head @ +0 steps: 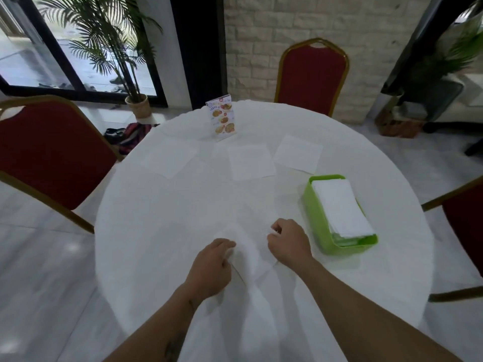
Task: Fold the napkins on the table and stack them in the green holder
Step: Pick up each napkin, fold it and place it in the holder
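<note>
Both hands, left (pixel 210 267) and right (pixel 288 244), pinch one napkin (pixel 248 253) at the near table (pixel 162 218) edge. Three napkins (pixel 251 162) lie flat beyond; one holder (pixel 317 226) holds perhaps several folded.

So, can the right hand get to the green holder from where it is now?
Probably yes. The green holder sits just beside the right hand, with only bare tablecloth between them. But that hand is pinching the napkin at present.
</note>
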A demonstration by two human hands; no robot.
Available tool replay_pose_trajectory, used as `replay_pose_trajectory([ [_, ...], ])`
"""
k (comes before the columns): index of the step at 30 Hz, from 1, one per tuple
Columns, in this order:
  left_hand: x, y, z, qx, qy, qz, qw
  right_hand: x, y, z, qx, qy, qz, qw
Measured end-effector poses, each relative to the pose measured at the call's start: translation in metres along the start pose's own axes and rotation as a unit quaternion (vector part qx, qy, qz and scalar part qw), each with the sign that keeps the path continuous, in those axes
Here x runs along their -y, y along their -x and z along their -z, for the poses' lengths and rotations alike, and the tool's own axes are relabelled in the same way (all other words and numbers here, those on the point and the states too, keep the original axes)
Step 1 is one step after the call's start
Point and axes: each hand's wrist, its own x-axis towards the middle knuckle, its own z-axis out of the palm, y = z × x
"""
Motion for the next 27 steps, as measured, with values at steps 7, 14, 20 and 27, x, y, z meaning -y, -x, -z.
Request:
replay_pose_trajectory([
  [7, 0.013, 0.007, 0.001, -0.066, 0.052, 0.081, 0.993, 0.006, 0.022, -0.01, 0.246, -0.024, 0.014, 0.969],
  [14, 0.003, 0.008, -0.007, -0.022, -0.013, 0.057, 0.998, -0.008, 0.022, -0.017, 0.132, 0.032, -0.047, 0.99],
  [20, -0.004, 0.011, -0.017, 0.076, -0.119, 0.021, 0.99, 0.007, 0.023, -0.026, 0.141, -0.029, -0.073, 0.987],
  [27, 0.0, 0.017, -0.012, 0.095, -0.126, -0.004, 0.987, 0.016, 0.023, -0.034, 0.119, -0.068, -0.074, 0.988],
])
